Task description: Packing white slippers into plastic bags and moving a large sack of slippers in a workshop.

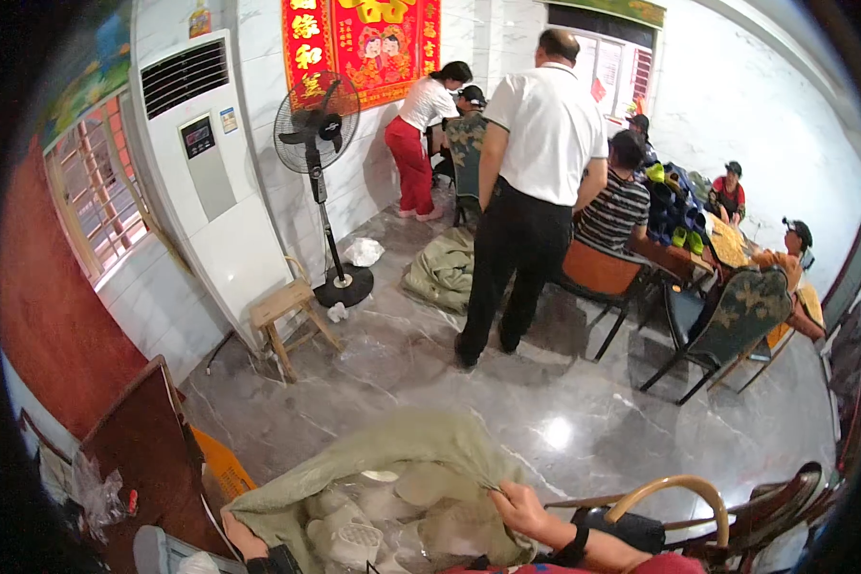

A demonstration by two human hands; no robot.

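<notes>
A large olive-green woven sack [402, 442] stands with its mouth wide at the lower middle, close to my body. My right hand [524, 512] grips the right side of its rim, fingers closed on the cloth. At the left side of the mouth, my left hand [243, 534] holds the rim, partly cut off by the sack and the lower edge. Inside lie several whitish pieces [354, 542] that look wrapped in clear plastic; their kind is hard to make out. The far rim of the sack is smeared by motion.
A wooden stool [282, 304], a standing fan [342, 285] and a white air conditioner [196, 163] line the left. A person in a white shirt [548, 134] stands ahead. Behind, people sit around a table piled with shoes [674, 206]. A brown cabinet [153, 459] is near left.
</notes>
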